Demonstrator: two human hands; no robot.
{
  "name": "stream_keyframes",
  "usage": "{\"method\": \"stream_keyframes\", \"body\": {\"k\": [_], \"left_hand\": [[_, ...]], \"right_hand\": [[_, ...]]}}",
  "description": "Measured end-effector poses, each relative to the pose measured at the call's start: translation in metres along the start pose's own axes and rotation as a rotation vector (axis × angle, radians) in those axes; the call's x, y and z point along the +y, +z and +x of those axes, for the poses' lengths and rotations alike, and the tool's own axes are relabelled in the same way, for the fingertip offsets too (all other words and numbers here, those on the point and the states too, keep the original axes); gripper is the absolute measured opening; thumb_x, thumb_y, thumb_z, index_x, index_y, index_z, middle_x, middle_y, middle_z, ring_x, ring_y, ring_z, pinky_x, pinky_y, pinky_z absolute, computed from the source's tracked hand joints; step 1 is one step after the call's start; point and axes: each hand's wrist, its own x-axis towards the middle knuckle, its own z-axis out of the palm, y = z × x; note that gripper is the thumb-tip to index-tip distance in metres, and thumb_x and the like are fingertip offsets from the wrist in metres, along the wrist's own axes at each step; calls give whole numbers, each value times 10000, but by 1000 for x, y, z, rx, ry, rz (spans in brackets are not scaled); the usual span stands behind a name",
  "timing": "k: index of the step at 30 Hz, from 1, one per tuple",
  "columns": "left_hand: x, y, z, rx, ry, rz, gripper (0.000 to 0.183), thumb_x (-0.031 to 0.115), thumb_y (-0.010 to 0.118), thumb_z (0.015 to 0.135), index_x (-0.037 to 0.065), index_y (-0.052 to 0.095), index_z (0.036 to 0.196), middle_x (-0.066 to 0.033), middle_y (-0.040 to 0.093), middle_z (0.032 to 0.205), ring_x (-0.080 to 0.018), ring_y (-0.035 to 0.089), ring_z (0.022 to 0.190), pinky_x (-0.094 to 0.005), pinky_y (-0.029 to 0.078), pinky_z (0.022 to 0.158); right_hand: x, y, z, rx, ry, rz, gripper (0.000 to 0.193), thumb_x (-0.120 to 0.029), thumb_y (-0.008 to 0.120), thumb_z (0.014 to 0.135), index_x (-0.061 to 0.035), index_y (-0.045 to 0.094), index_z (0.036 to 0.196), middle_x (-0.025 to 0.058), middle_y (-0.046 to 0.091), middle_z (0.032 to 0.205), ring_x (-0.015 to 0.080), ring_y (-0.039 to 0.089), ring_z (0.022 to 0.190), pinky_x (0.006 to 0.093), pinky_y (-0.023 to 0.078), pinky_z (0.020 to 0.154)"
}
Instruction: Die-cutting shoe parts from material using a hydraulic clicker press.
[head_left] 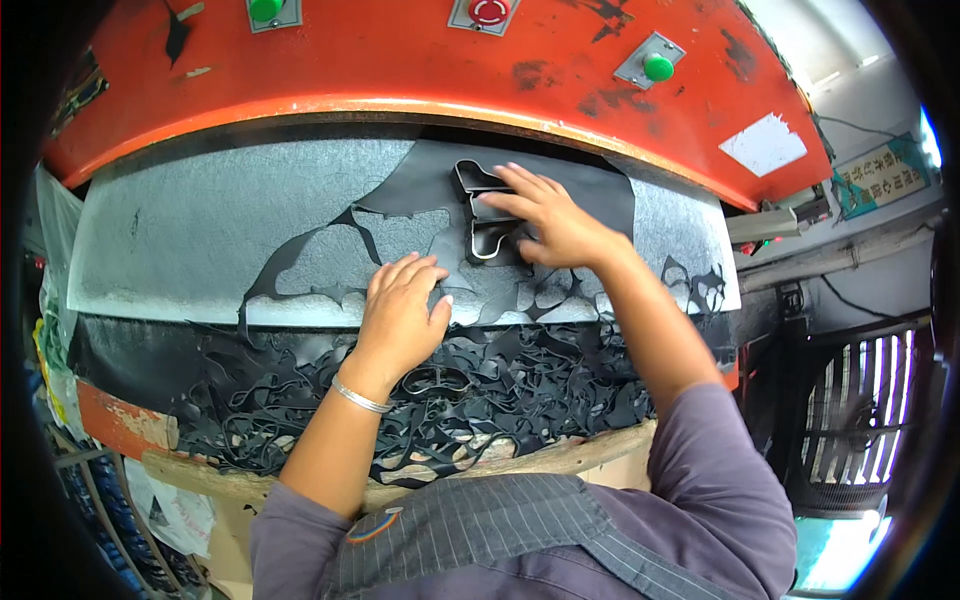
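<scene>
A metal cutting die [482, 207] with a curved outline lies on a ragged sheet of black material [590, 200] spread over the grey cutting pad [190, 230] of an orange press. My right hand [545, 220] rests on the die with its fingers spread across the die's right side. My left hand [403, 315] lies flat on the black sheet just below and left of the die, pressing the sheet down. A silver bangle circles my left wrist.
The orange press head [420, 60] overhangs the pad, with green buttons [657, 67] and a red button [489, 10] on it. A heap of black offcut strips [500, 385] fills the front ledge. A metal grille [860, 420] stands at right.
</scene>
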Motion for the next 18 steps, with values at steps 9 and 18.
{"method": "stream_keyframes", "body": {"k": [9, 18], "left_hand": [[-4, 19, -3, 78, 85, 33, 258, 171, 635, 802, 74, 589, 1036, -150, 578, 1283, -323, 465, 1281, -478, 283, 1096], [-5, 17, -2, 93, 51, -6, 286, 168, 640, 794, 70, 575, 1054, -172, 562, 1308, -339, 458, 1287, -474, 296, 1093]], "right_hand": [[-29, 67, -21, 399, 481, 169, 704, -368, 850, 651, -73, 566, 1224, 291, 421, 1351, 442, 407, 1261, 480, 371, 1033], [-18, 69, -23, 514, 335, 213, 473, -217, 819, 700, -69, 621, 1104, 175, 534, 1256, 383, 471, 1206, 443, 407, 997]]}}
